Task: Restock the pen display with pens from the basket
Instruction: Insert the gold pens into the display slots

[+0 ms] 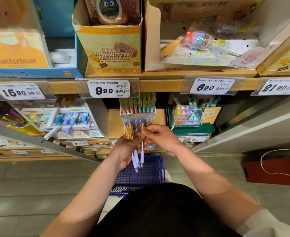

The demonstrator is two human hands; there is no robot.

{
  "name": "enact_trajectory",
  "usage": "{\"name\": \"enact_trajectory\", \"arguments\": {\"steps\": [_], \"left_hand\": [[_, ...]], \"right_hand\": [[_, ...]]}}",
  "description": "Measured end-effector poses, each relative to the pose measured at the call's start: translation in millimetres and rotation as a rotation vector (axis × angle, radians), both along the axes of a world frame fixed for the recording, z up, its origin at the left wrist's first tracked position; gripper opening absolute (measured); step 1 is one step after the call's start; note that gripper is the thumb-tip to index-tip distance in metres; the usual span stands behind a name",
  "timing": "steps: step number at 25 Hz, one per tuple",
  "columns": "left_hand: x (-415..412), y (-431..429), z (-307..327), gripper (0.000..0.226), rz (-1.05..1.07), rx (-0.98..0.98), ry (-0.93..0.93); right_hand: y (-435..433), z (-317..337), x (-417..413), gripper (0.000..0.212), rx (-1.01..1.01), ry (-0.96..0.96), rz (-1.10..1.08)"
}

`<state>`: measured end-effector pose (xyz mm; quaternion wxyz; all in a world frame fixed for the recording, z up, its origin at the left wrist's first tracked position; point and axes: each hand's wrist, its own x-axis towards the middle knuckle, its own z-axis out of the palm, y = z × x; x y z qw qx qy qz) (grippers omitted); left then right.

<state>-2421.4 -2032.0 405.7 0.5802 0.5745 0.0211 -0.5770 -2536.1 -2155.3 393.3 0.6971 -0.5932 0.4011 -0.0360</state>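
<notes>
My left hand (123, 151) grips a small bunch of pens (135, 157) with yellow tops and pale violet grips, tips pointing down. My right hand (161, 136) pinches the yellow top of one pen (142, 155) at the right of that bunch. Both hands hover just in front of the pen display (138, 115), a clear stand on the middle shelf with pink, green and yellow pens upright in its back rows. Below my hands, on the floor, sits the blue plastic basket (151, 173); its contents are hidden by my hands and body.
A marker display (68, 118) stands left of the pen display, a green box with a clear case (190, 117) to its right. Price tags (109, 88) line the shelf edge above. A red bag (274, 168) lies on the floor at right.
</notes>
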Motion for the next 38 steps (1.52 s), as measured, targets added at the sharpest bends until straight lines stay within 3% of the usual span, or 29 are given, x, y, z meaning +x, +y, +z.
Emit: {"name": "enact_trajectory", "arguments": {"steps": [3, 5, 10, 13, 22, 33, 36, 38], "left_hand": [[0.5, -1.0, 1.1, 0.039, -0.008, 0.004, -0.008], [2.1, -1.2, 0.1, 0.035, 0.004, 0.023, 0.022], [6.1, 0.8, -3.1, 0.016, 0.063, 0.061, 0.123], [6.5, 1.1, -2.4, 0.014, 0.054, 0.062, 0.132], [9.0, 9.5, -5.3, 0.023, 0.085, 0.033, 0.053], [10.1, 13.1, -1.6, 0.018, 0.136, 0.012, 0.059], [10.6, 13.8, -3.0, 0.012, 0.137, 0.032, 0.061], [10.7, 13.0, -4.9, 0.011, 0.127, 0.031, 0.060]], "right_hand": [[-4.3, 7.6, -1.2, 0.030, -0.027, -0.011, -0.056], [-11.8, 12.3, -6.9, 0.019, -0.097, -0.055, -0.150], [-23.7, 7.1, -22.1, 0.013, -0.586, 0.068, -0.234], [-19.7, -6.8, -23.2, 0.014, -0.765, 0.088, -0.220], [-8.6, -34.1, -9.8, 0.016, -0.961, 0.072, -0.056], [-3.2, -53.2, 4.7, 0.019, -0.910, 0.494, 0.235], [-5.9, -48.8, 3.5, 0.021, -0.759, 0.584, 0.254], [-6.3, -40.1, 1.2, 0.023, -0.594, 0.524, 0.220]]}}
